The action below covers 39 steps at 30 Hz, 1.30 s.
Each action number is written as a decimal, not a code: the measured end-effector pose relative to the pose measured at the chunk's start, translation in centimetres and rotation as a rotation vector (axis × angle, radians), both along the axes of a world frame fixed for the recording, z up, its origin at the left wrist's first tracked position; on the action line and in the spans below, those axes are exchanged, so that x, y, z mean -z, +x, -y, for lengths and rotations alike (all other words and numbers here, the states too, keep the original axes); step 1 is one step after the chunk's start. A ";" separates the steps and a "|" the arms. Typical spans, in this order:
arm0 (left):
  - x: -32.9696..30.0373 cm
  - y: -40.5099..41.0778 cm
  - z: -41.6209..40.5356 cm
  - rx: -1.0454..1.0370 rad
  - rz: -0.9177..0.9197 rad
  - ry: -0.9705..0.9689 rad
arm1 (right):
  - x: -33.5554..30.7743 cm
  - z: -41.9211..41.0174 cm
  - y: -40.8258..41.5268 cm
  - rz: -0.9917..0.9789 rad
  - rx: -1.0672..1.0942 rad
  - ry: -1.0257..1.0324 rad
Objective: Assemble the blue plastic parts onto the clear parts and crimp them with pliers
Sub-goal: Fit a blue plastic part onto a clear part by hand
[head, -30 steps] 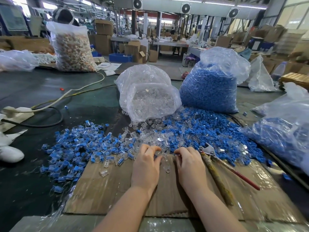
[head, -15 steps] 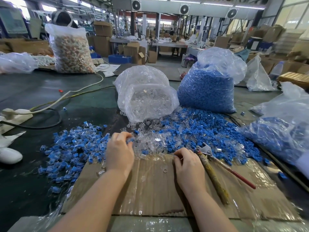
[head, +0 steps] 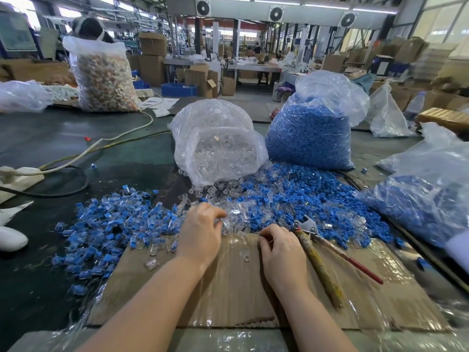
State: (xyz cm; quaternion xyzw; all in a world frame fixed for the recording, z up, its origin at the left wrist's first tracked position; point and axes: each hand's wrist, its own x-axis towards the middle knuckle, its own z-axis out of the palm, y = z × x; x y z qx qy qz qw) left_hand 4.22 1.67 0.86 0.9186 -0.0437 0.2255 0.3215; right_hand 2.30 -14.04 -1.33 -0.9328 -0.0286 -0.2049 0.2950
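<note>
Clear parts point(head: 236, 219) lie in a loose heap at the far edge of the cardboard point(head: 228, 295), spilling from the mouth of the clear bag point(head: 215, 146) behind them. Blue parts point(head: 312, 196) are spread to the right of that heap, running back to the foot of the blue bag point(head: 309, 133). Assembled pieces point(head: 106, 224) (blue set in clear) form a separate scatter on the left, partly on the cardboard and partly on the dark desk point(head: 50, 148).

Left hand point(head: 200, 232): palm down at the near edge of the clear heap, fingers curled, fingertips in among the parts. Whether it actually has hold of one cannot be told.

Right hand point(head: 281, 252): on the cardboard just right of the left hand, fingers curled inward with thumb and forefinger brought together. Something small may be pinched there, but it is too small to make out.

Pliers point(head: 322, 252): lying on the cardboard just beside the right hand, untouched, metal head toward the blue parts, one handle red and one wrapped in yellowish tape.

One clear part point(head: 245, 255) lies alone on the cardboard between the hands.

Outward: a second bag point(head: 426, 199) of blue parts at the right edge, a white cable point(head: 114, 141) and a black one across the desk at left, a tall sack point(head: 101, 77) of pale mixed pieces at the far left.
</note>
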 end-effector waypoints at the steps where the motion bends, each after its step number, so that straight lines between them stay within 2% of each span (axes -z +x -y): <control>1: 0.0 0.0 0.9 0.076 0.001 0.017 | 0.0 0.0 0.0 0.000 0.000 0.003; 5: 0.3 0.4 3.2 0.222 -0.022 0.185 | 0.0 0.0 0.0 0.005 -0.006 0.003; 9: 0.6 0.6 3.6 0.184 -0.076 0.241 | 0.0 0.0 0.0 0.025 -0.009 0.038; 11: 0.7 0.2 3.6 0.150 -0.066 0.178 | -0.1 0.1 -0.1 0.034 -0.016 0.059; 16: 0.8 -0.6 3.6 0.034 -0.135 -0.304 | -0.4 0.0 -0.2 0.034 -0.048 0.165; 21: 1.4 -1.3 3.7 0.050 -0.232 -0.585 | -0.7 0.1 -0.6 0.049 -0.063 0.315; 27: 1.4 -2.0 3.6 0.075 -0.234 -0.695 | -0.7 0.0 -0.7 0.008 -0.101 0.364; 39: 1.3 -2.3 3.2 0.149 -0.260 -0.757 | -0.6 -0.4 -0.9 0.017 -0.114 0.089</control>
